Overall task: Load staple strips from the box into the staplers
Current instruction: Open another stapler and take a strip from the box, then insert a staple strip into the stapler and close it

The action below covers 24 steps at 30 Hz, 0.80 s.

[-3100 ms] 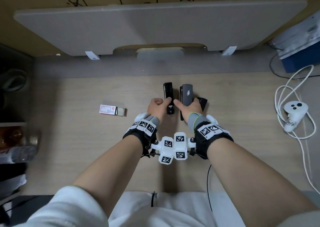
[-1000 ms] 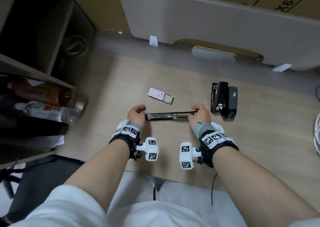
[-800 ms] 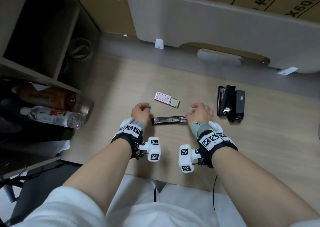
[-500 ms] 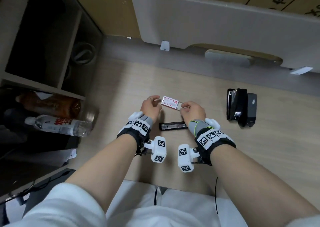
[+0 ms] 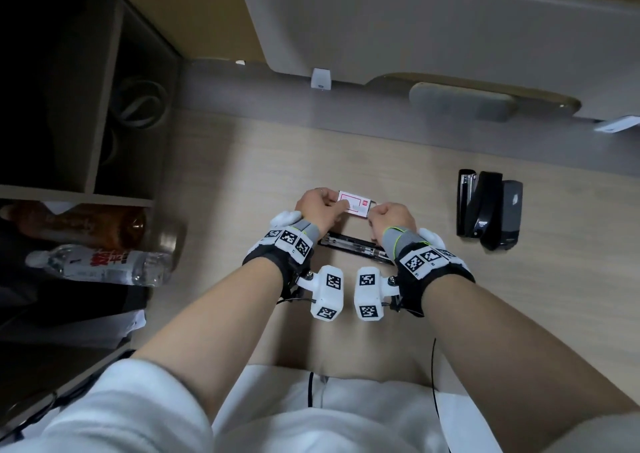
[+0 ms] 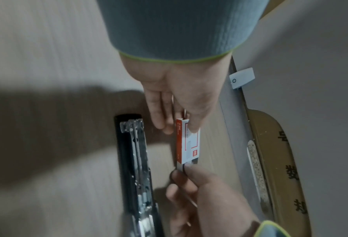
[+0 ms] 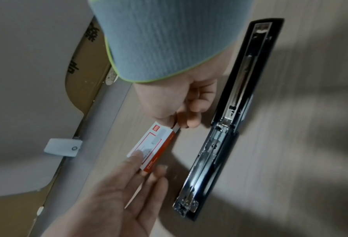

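Observation:
A small red and white staple box [image 5: 356,205] is held between my hands above the desk. My left hand [image 5: 337,202] pinches its left end, thumb on the printed face [image 7: 137,154]. My right hand [image 5: 374,211] pinches the grey inner tray [image 6: 186,166] that sticks out of the box's right end. A black stapler [image 5: 353,246] lies folded out flat just nearer to me than the box, its metal staple channel [image 7: 225,128] facing up. Two more black staplers [image 5: 488,210] stand side by side to the right.
The wooden desk [image 5: 242,182] ends at a grey partition [image 5: 415,30] at the back. Left of the desk are dark shelves with a water bottle [image 5: 100,265] and an amber bottle [image 5: 86,224]. A black cable [image 5: 434,383] hangs at the desk's near edge.
Both hands have let go of the flat stapler and moved up to the staple box. Each hand now grips one end of it. The stapler stays on the desk.

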{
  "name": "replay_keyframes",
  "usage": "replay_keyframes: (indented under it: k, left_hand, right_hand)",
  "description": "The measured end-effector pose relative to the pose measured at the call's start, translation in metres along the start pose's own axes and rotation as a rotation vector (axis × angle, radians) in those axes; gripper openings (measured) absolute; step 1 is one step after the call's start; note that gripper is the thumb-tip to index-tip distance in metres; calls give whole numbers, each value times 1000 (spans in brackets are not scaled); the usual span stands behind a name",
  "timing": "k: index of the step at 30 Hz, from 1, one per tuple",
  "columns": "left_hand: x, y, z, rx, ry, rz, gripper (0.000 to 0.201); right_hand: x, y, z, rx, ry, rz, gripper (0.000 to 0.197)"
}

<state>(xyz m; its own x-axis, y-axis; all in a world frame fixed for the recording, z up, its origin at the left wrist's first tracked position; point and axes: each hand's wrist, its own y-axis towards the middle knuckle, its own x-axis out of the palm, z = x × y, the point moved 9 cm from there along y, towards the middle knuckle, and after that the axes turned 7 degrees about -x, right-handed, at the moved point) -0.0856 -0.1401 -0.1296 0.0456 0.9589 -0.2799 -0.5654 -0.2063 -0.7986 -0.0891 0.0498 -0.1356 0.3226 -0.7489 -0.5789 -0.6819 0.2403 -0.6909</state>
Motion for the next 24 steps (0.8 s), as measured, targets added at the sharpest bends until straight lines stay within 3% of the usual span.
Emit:
replay_keyframes:
  k: [6,11,15,20,24]
  left_hand:
    - [-15,-20,32,126,27,161,15]
    - [-34,-27,27,98,-14,291,10]
    - [-33,-38,34,151,15,319,11]
    - [-37,-36,28,128,-37,314,11]
    - [-32,-29,22,121,-66,252,11]
  right_hand:
    - [12,22,31,39,156,33,19]
    - [25,42,43,23,155,18,18]
    - [24,40,36,2,158,2,26]
    - [-11,-13,-17,-34,63,7,39]
    - [-17,-9,-17,-3,18,34,35]
